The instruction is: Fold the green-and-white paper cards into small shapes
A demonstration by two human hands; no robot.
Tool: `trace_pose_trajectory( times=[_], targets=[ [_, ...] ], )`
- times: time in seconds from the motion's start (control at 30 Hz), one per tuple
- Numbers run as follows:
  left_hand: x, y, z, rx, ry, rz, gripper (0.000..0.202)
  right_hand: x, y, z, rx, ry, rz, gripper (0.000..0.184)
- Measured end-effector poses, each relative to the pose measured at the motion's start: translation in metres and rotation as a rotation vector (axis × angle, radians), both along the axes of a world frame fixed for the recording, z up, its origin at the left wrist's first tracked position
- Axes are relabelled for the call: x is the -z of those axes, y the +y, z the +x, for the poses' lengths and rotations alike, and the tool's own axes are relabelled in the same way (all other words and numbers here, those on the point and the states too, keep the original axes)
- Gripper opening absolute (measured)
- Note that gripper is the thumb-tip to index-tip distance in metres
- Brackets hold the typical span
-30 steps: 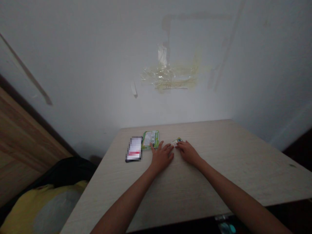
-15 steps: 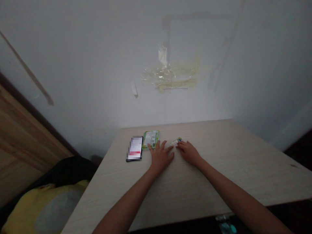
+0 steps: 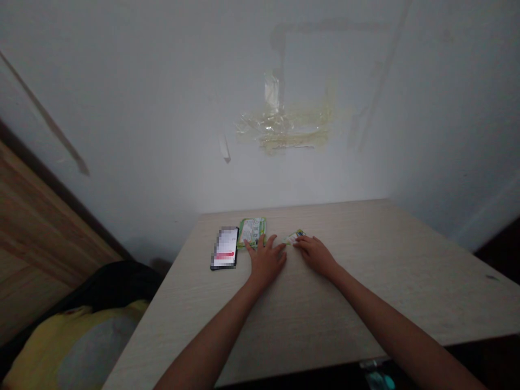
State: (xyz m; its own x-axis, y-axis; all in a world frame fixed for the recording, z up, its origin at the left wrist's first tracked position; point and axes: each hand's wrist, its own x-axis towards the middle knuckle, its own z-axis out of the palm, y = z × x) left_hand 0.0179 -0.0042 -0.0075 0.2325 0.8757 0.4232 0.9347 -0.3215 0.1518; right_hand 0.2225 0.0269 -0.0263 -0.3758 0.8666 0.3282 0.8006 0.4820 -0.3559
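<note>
My left hand (image 3: 267,261) lies palm down on the table with its fingers spread. Its thumb-side and middle fingertips reach the near edge of a green-and-white printed packet (image 3: 252,231), which lies flat. My right hand (image 3: 316,253) has its fingers closed on a small green-and-white packet (image 3: 291,237) lying on the tabletop, and its fingers cover part of that piece. Left of the larger packet, and very close to it, is a phone (image 3: 225,248) with a lit, blurred screen.
The pale wood-grain table (image 3: 365,260) meets a grey wall (image 3: 162,108) bearing old tape (image 3: 284,130). At lower left sits a yellow-and-grey soft object (image 3: 81,346) beside a wooden panel (image 3: 24,227). Below the front edge is a partly hidden teal item (image 3: 384,381).
My left hand has shifted slightly left, its fingertips drawing a little away from the small packet. My right hand stays nearly where it was.
</note>
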Motion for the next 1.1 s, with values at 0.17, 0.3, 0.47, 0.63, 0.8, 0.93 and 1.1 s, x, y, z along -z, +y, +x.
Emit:
trace_pose_trajectory(
  times=[0.17,0.3,0.47,0.63,0.8,0.93,1.1],
  targets=[
    [0.005,0.003,-0.002,0.055,0.005,0.016,0.029,0.005,0.003,0.003,-0.015,0.048,0.011,0.032],
    [0.006,0.003,-0.002,0.085,0.024,0.027,0.030,0.007,0.004,0.002,-0.049,0.065,0.026,0.034],
    [0.007,0.004,-0.002,0.080,0.027,-0.001,0.029,0.011,0.006,0.001,-0.088,0.053,0.049,0.040],
    [0.006,0.005,-0.003,0.043,0.034,-0.009,0.029,0.012,0.007,0.000,-0.088,0.055,0.084,0.038],
    [0.001,0.002,-0.003,0.004,0.046,-0.014,0.029,0.011,0.008,-0.001,-0.136,0.055,0.136,0.034],
    [-0.003,-0.001,-0.002,-0.005,0.061,-0.013,0.030,0.012,0.009,0.000,-0.131,0.058,0.147,0.034],
    [-0.006,-0.001,-0.003,-0.003,0.064,0.023,0.029,0.013,0.009,0.002,-0.123,0.036,0.128,0.035]
  ],
)
